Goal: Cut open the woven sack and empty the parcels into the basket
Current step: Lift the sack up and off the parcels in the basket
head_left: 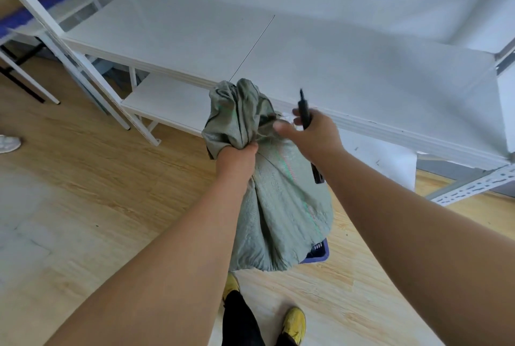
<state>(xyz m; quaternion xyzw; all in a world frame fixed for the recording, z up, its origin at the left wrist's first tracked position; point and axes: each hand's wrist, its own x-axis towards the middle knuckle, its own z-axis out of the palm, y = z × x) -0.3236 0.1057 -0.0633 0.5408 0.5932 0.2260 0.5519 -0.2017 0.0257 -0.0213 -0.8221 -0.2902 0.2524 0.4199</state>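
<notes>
The grey-green woven sack is held upright over the wooden floor, in front of a white shelving bench. Its gathered neck is gripped in the left hand, whose fingers are curled tightly round the bunched fabric just below the flared, crumpled mouth. A dark-handled cutter is held in the right hand, the fingers closed round its handle and the tip pointing upward beside the neck; whether the blade touches the fabric cannot be told because of blur. A pale tie appears to be wound at the neck, close to the right thumb.

Beneath the sack's bulging base, a corner of a blue plastic basket is seen, so the sack is already positioned above its target. The person's yellow shoes stand just behind it.

The sack is judged soft and floppy, with a slick woven weave that could slide through a loose grip; the rounded, sagging bottom suggests a moderate load of parcels. The neck is best kept pinched firmly below the tie while the cut is made, and the bottom corners are then the likely hold for tipping.
</notes>
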